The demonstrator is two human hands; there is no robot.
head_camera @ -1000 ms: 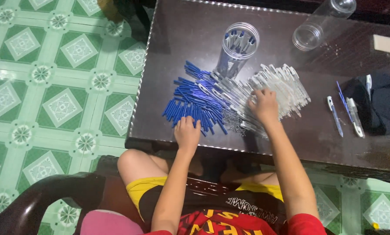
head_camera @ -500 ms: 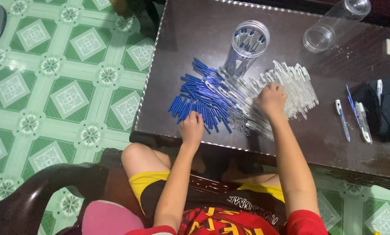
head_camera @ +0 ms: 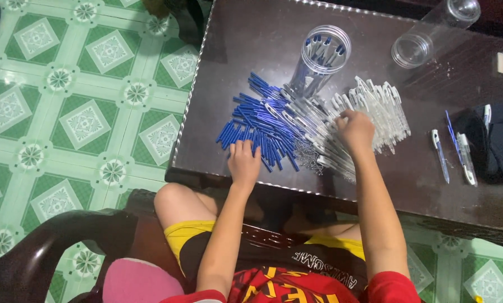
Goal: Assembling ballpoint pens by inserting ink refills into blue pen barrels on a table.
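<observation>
A heap of blue pen caps [head_camera: 260, 126] lies on the dark table [head_camera: 246, 45], beside a heap of clear pen barrels [head_camera: 375, 106]. My left hand [head_camera: 243, 163] rests on the near edge of the blue heap, fingers curled down onto it. My right hand [head_camera: 355, 131] lies on the clear barrels with fingers bent; what it grips is hidden. A clear round jar [head_camera: 320, 59] with several assembled pens stands behind the heaps.
An empty clear jar [head_camera: 431, 36] lies on its side at the back right. Three assembled pens [head_camera: 453, 148] lie at the right, next to a dark cloth [head_camera: 501, 143]. A green tiled floor [head_camera: 83, 112] is at the left. A dark chair arm [head_camera: 44, 247] curves below.
The view has shifted slightly. Both hands stay on the heaps, with the right hand nudged a little further into the clear barrels.
</observation>
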